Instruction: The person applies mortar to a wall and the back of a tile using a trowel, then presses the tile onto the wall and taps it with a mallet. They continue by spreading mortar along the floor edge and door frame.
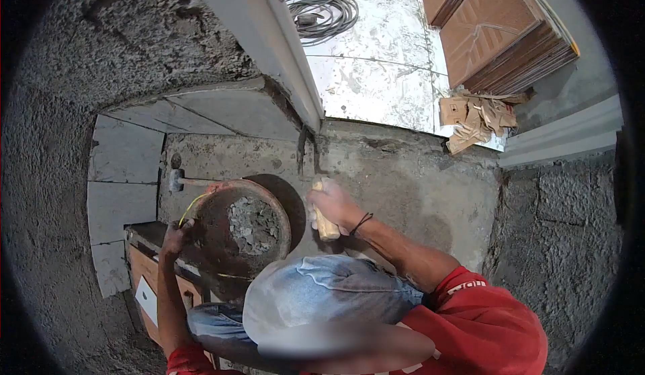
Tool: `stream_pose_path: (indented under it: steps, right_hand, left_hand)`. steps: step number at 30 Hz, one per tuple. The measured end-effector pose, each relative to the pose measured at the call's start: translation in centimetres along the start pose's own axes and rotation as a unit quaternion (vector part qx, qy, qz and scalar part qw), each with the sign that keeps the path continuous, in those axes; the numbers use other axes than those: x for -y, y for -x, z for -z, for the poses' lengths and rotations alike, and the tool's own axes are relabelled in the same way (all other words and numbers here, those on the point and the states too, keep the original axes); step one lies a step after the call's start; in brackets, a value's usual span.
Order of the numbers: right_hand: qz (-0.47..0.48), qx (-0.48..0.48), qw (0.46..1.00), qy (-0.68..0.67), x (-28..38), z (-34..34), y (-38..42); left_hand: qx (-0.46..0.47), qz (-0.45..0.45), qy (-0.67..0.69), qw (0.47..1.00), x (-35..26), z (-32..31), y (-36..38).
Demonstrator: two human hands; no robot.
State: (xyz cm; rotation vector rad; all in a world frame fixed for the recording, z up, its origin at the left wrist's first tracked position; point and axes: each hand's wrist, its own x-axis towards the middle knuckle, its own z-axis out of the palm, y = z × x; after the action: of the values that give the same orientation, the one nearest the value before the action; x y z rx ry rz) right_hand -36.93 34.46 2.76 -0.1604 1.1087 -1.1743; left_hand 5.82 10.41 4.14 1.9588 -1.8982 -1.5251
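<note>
My left hand (176, 236) is closed at the left rim of a round, dirty bucket (208, 240), beside a thin yellow strip (191, 208) that follows the rim. Grey mortar lumps (254, 226) lie inside the bucket. To the right of it, my right hand (337, 205) is wrapped round a pale yellow, sponge-like block (327, 227), low over the rough floor; its palm hides the block's middle. A mallet (177, 180) with a pale head lies beyond the bucket, its handle running toward the rim.
Grey tiles (124, 150) line the lower wall at the left. A white door frame (295, 59) stands ahead. Past the threshold are coiled cable (336, 19), stacked tile boxes (494, 32) and torn cardboard (477, 119). A brown box (144, 261) sits left of my legs.
</note>
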Motion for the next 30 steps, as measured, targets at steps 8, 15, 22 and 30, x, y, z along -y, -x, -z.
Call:
stream_pose_path:
  steps: [8, 15, 22, 30]
  right_hand:
    - [0.044, 0.026, 0.990, 0.129, -1.2, 6.0, 2.8]
    - [-0.036, 0.070, 0.996, -0.051, 1.3, 3.9, 1.2]
    - [-0.001, 0.015, 0.995, 0.097, 2.4, 2.2, 5.5]
    - [-0.055, 0.035, 0.988, -0.143, -1.8, 7.2, 1.2]
  left_hand:
    - [-0.001, -0.031, -0.046, 0.998, 3.3, 1.3, -1.7]
    - [0.006, -0.033, -0.052, 0.998, 0.2, 0.1, 0.3]
    - [-0.040, -0.037, -0.092, 0.994, 0.0, -0.2, 0.2]
    - [-0.011, -0.013, -0.104, 0.994, -0.1, 0.0, 0.0]
